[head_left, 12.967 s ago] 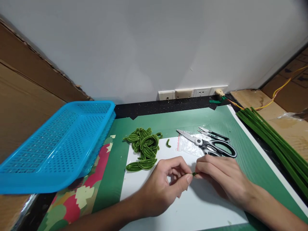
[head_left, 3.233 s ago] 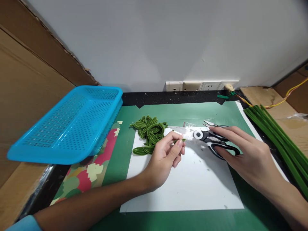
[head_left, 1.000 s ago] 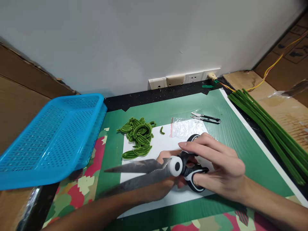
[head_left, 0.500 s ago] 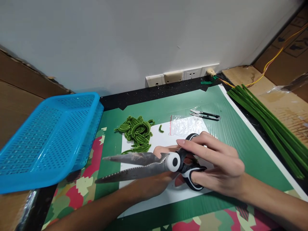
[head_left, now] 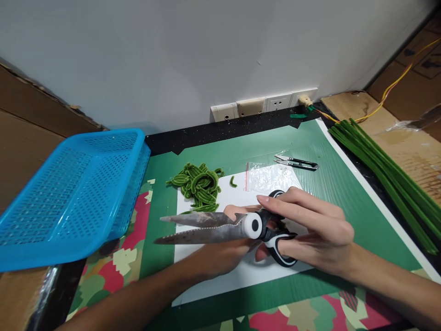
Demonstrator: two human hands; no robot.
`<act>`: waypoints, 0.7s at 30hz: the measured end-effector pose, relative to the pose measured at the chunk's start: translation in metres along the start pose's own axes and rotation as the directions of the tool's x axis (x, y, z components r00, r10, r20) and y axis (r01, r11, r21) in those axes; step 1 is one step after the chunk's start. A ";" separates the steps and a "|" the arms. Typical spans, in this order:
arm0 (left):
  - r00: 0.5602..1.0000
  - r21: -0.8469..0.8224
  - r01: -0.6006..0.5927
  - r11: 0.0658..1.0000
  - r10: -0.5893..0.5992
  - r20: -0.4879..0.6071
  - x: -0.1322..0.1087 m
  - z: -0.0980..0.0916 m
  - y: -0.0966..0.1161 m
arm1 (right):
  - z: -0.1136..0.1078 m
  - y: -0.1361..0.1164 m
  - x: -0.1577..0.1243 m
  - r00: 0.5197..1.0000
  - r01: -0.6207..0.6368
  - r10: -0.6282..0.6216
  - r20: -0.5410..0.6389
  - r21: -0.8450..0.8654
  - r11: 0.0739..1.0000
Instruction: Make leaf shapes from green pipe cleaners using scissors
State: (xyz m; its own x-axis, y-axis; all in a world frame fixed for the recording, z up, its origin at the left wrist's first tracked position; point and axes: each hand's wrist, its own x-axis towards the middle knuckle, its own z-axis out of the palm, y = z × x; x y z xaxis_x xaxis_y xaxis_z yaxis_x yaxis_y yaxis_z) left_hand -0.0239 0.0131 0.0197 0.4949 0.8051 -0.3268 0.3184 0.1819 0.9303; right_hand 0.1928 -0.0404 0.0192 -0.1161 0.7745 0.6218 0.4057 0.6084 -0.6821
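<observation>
My right hand (head_left: 320, 225) grips a pair of scissors (head_left: 255, 225) by its black-and-white handles. The blades point left and stand slightly apart. Behind the scissors is my left hand (head_left: 227, 255), its fingers curled and mostly covered; what they hold is hidden. Beyond the blades lies a pile of green fuzzy pipe cleaner loops (head_left: 200, 184), partly on a white sheet (head_left: 203, 289). One short bent pipe cleaner piece (head_left: 233, 182) rests apart from the pile, to its right.
A blue perforated basket (head_left: 82, 193) stands at the left. Black thread snips (head_left: 298, 163) and a clear zip bag (head_left: 265, 177) lie at the back. Long green pipe cleaners (head_left: 386, 184) lie at the right. Wall sockets (head_left: 255, 108) and a plugged-in cable border the back.
The scissors' blades look a little closer together and their tips sit farther right and higher in view. The whole view has shifted slightly. Both hands keep their places around the scissors.
</observation>
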 end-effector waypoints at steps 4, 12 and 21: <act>0.972 -0.102 -0.038 0.994 0.061 0.229 0.003 0.003 -0.002 | 0.000 -0.001 0.002 1.000 0.018 -0.018 -0.003 0.004 1.000; 0.950 -0.190 -0.029 0.981 0.087 0.301 0.008 0.007 0.004 | 0.000 0.000 0.002 0.999 0.033 -0.033 0.008 -0.026 0.999; 0.944 -0.192 -0.017 0.981 0.079 0.321 0.008 0.007 0.007 | -0.002 0.000 0.002 1.000 0.018 -0.018 0.024 -0.025 1.000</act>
State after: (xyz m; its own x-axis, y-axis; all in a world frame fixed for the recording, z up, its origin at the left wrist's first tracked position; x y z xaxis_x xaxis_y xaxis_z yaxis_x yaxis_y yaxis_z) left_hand -0.0121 0.0172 0.0221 0.7520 0.5929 -0.2880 0.1484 0.2734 0.9504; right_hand 0.1942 -0.0393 0.0213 -0.1452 0.7675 0.6243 0.4262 0.6180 -0.6606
